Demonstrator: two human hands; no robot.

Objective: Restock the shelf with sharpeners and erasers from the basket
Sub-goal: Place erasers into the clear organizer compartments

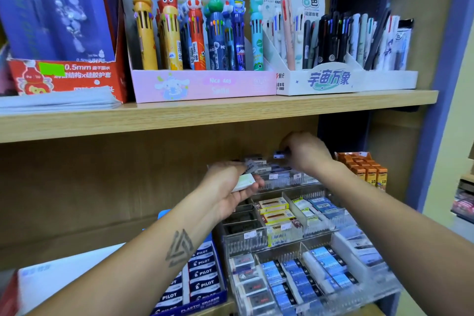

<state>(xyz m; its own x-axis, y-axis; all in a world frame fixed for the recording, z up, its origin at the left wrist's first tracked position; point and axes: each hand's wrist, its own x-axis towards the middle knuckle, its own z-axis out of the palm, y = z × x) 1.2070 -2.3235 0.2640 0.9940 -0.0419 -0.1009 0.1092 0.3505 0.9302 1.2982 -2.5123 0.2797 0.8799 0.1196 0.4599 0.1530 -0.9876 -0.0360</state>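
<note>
Head view shows your left hand [232, 187] holding a pale white block eraser [243, 182], while at two o'clock your right hand [305, 152] pinches a small blue-and-white eraser [279, 155] above the clear plastic tiered tray [289, 238].

Pale green-and-white eraser [243, 182], blue-sleeved erasers [318, 272] in clear rack [282, 241], pink pen box [205, 84], orange boxes [364, 167], blue Pilot box [200, 279]
</note>
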